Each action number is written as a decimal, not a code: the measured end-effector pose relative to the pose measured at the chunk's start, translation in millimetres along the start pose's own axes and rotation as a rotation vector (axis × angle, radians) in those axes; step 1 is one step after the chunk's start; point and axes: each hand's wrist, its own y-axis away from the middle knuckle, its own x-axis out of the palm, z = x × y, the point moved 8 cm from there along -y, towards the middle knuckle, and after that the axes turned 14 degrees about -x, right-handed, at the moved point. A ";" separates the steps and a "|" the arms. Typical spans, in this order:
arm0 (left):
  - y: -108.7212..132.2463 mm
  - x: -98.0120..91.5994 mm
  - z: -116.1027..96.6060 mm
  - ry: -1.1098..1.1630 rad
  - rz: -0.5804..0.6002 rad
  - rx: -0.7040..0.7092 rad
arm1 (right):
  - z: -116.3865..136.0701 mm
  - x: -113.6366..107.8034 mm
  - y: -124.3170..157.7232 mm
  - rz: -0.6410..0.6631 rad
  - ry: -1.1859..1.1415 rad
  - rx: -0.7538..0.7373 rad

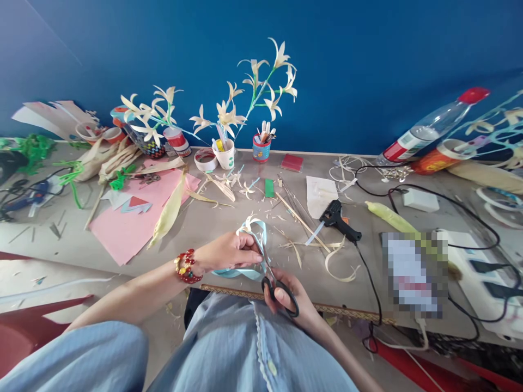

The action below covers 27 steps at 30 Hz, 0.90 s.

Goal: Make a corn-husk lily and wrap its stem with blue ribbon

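My left hand [224, 252], with a red bead bracelet at the wrist, is closed on a light blue ribbon [245, 274]. One part of the ribbon loops up beyond the fingers, beside a pale curled piece, and another lies below the hand near the table edge. Black-handled scissors [267, 282] are gripped in my right hand [295, 287], with fingers around the handles. Their blades point away from me and reach the ribbon close to my left fingertips. I cannot tell whether the blades are cutting into it.
A black glue gun [339, 220] lies right of my hands, its cord running over the table edge. Husk flowers [229, 117] stand in a paper cup [225, 158] behind. Pink paper [122, 231] and a corn husk [169, 212] lie left. A power strip [476, 272] sits right.
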 end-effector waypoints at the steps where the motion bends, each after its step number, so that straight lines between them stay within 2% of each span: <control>1: -0.3 0.0 0.2 0.007 0.009 0.002 | 0.5 0.2 -0.3 0.003 0.003 -0.003; 13: -2.1 1.5 -2.3 0.096 0.037 0.006 | -2.2 -1.8 0.0 -0.031 0.004 0.019; 22: -10.3 -5.5 2.7 0.135 0.017 0.008 | -6.7 -6.3 -3.3 -0.080 0.020 0.035; 27: -14.8 -8.1 7.2 0.102 0.007 0.030 | -8.8 -11.9 -3.3 -0.174 0.035 0.047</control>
